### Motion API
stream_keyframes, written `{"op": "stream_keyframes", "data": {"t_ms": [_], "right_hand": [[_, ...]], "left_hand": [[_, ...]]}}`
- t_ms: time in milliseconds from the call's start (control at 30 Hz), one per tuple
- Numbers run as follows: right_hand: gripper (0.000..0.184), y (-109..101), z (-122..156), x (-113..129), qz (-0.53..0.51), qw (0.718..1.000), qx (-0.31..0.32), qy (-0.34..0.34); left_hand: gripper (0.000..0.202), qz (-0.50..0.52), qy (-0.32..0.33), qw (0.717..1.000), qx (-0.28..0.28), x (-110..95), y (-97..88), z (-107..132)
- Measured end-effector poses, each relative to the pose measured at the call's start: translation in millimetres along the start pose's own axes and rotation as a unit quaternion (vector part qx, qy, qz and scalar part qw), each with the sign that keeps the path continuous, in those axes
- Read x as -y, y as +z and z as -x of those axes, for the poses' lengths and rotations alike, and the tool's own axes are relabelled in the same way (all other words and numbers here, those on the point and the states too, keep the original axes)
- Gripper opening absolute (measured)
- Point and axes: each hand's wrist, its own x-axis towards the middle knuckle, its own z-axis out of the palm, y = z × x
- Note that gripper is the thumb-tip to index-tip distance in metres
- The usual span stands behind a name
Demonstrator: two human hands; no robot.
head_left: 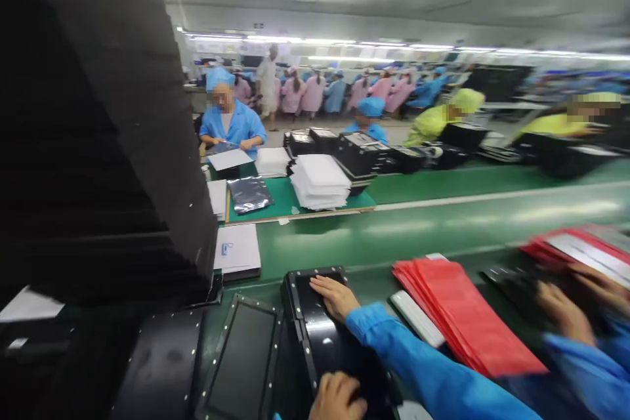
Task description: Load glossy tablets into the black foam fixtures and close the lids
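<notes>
A stack of black rectangular panels (322,335) with pale dots along its rim lies on the green bench before me. My right hand (337,298) rests flat on the far part of the glossy top surface, fingers stretched out. At the bottom edge of the view, my left hand (339,399) sits over the near end of the same stack. Its fingers are curled together, and whatever they may hold is hidden. Left of the stack lies a black frame-like panel (242,357) with dots round its rim. Farther left is another dark panel (157,364).
Tall black stacked material (108,131) blocks the left side. Red sheets (467,315) and a white box (418,318) lie to my right. Beyond them, a co-worker's hands (566,312) handle a dark item. White booklets (239,249) and paper stacks (319,180) stand across; several people sit beyond.
</notes>
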Motion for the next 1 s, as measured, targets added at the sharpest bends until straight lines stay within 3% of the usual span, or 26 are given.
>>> {"op": "stream_keyframes", "data": {"t_ms": [100,200,300,367,467,533,700,900,933,1000], "right_hand": [[0.058,-14,8,43,0.038,0.995,0.019,0.089],[0.057,-22,26,76,0.052,0.985,0.031,0.160],[0.056,-19,74,96,0.045,0.979,0.036,0.194],[0.056,-11,116,108,0.038,0.973,0.034,0.226],[0.061,4,164,125,0.042,0.957,0.046,0.282],[0.064,11,177,135,0.059,0.946,0.068,0.311],[0.059,7,166,146,0.085,0.931,0.109,0.338],[0.051,-13,167,132,0.022,0.960,0.049,0.275],[0.049,-16,166,127,0.012,0.965,0.040,0.258],[0.043,-23,164,114,-0.016,0.976,0.038,0.214]], "left_hand": [[0.036,0.037,-0.065,0.991,-0.115,30,-30.9,28],[0.037,0.028,-0.239,0.959,-0.149,101,-69.6,68],[0.047,-0.045,-0.425,0.896,-0.119,167,-89.5,102],[0.054,-0.078,-0.481,0.869,-0.082,186,-87.9,116],[0.055,-0.096,-0.492,0.863,-0.067,176,-74.5,117],[0.055,-0.103,-0.508,0.851,-0.088,160,-66.7,110],[0.062,-0.056,-0.549,0.828,-0.102,132,-59.6,87],[0.076,-0.011,-0.616,0.784,-0.081,142,-67.6,70],[0.077,-0.013,-0.615,0.783,-0.087,146,-73.7,72],[0.075,-0.017,-0.565,0.818,-0.100,149,-88.9,81]]}}
